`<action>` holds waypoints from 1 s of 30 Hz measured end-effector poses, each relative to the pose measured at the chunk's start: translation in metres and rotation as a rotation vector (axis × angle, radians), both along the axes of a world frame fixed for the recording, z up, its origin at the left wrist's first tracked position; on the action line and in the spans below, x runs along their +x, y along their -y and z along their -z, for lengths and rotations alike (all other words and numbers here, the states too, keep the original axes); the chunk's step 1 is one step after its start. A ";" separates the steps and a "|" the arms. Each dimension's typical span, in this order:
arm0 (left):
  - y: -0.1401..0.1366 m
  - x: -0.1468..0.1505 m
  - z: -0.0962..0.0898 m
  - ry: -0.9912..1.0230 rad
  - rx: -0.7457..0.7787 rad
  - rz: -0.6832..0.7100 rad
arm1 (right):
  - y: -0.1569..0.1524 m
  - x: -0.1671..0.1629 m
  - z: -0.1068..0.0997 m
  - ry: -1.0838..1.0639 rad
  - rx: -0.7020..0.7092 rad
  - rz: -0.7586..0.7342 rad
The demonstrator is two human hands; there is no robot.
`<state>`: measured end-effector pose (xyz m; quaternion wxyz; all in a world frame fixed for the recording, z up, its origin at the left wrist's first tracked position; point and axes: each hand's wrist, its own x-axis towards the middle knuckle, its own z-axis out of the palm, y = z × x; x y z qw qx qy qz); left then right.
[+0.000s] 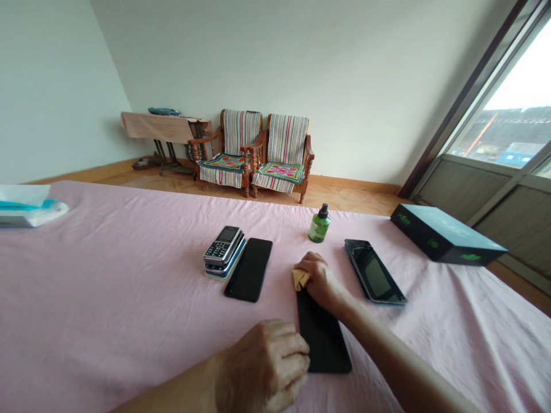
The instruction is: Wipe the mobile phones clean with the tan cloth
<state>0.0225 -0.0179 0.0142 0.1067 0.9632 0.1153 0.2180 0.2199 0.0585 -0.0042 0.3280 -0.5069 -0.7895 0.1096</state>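
A black tablet (325, 338) lies flat on the pink cloth in front of me. My right hand (321, 278) is closed on a folded yellow cloth (301, 279), pressing it at the tablet's far end. Along the near left edge of the tablet rests my left hand (271, 364), its fingers curled against that edge and the fingertips partly hidden. To the left lies a black smartphone (249, 269), beside a stack of phones topped by a silver keypad phone (221, 245). Right of my right hand is a black tablet-like device (374, 272) on top of another flat one.
A green spray bottle (319, 225) stands beyond my right hand. At the right edge sits a black box (447, 234); a tissue pack (32, 213) lies far left. Past the pink-covered surface (129, 298) are two wooden chairs (282, 149) and a draped sewing table (159, 126).
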 end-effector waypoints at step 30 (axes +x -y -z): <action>-0.007 0.001 0.005 -0.002 -0.159 -0.104 | 0.020 0.016 -0.002 0.145 0.034 0.183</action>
